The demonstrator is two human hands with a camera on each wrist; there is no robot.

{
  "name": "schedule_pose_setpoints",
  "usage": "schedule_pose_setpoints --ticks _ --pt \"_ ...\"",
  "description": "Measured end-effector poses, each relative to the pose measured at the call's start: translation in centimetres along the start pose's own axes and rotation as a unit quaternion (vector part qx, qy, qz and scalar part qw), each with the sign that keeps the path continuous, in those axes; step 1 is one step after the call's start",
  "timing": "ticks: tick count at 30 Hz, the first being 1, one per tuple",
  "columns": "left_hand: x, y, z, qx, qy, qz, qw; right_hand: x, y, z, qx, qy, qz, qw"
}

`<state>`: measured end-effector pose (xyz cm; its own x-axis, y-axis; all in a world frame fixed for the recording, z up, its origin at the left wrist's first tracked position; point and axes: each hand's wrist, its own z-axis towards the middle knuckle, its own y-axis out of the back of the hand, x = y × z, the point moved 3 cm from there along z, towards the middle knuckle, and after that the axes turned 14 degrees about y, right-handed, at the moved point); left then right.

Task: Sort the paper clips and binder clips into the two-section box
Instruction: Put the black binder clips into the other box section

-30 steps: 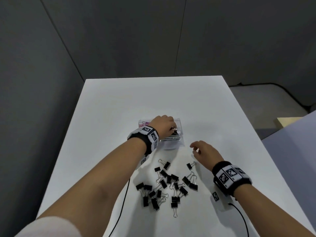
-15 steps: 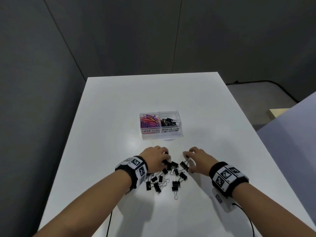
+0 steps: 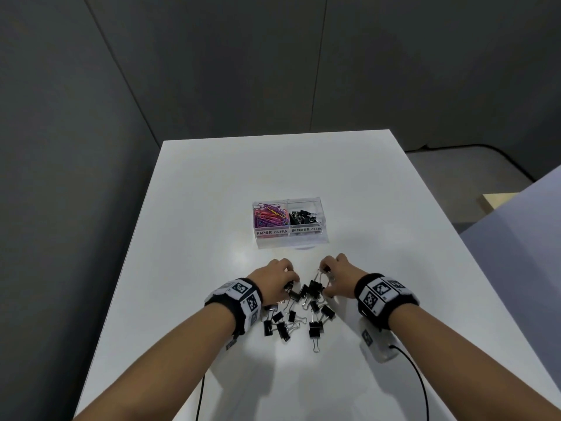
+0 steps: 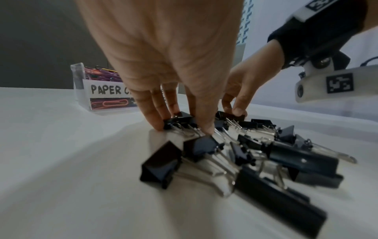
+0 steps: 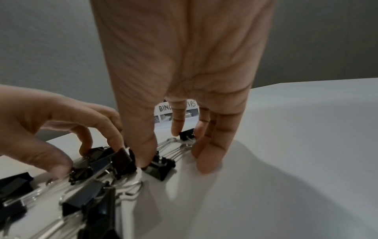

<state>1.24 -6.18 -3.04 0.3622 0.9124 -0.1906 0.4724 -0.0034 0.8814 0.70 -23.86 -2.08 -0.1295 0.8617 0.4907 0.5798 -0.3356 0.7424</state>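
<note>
A clear two-section box stands mid-table, labelled PAPER CLIPS and BINDER CLIPS. Coloured paper clips fill its left section and black binder clips lie in the right one. Nearer me, several loose black binder clips form a pile. My left hand is at the pile's far left, thumb and fingers pinching a binder clip. My right hand is at the far right, its thumb and fingers closed around binder clips on the table.
The white table has dark walls behind and to the left. Its right edge drops to the floor, where a pale block lies. Cables run from both wrist cameras toward me.
My left hand left the box's binder clip section and came back to the pile. My right hand moved left onto the pile. Both now close on clips.
</note>
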Motion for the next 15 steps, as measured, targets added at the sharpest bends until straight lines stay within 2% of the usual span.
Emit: schedule_pose_setpoints --ticks 9,15 --pt "0.3 0.0 1.3 0.013 0.059 -0.099 0.993 0.0 0.2 0.8 0.016 -0.001 0.006 1.0" --pt "-0.2 -0.1 1.6 0.01 0.063 -0.089 0.994 0.2 -0.2 1.0 0.014 -0.005 -0.016 1.0"
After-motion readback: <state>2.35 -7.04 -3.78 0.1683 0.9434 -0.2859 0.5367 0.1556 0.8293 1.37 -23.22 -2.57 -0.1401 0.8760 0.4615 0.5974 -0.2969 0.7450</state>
